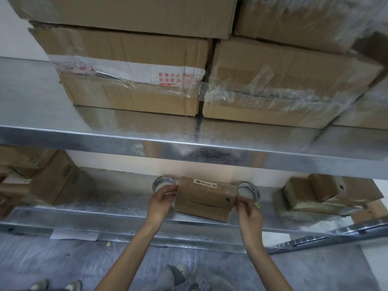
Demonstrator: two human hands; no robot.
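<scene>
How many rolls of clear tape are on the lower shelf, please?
2: left clear tape roll and right tape roll, flanking the small brown cardboard box; more may be hidden.

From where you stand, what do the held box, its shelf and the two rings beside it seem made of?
The small box: brown matte cardboard, with folded flaps and a white label. The shelf: metal, probably galvanised steel, given its grey mottled sheen and reflections. The left ring and right ring: seemingly rolls of clear plastic tape, glossy and see-through.
</scene>
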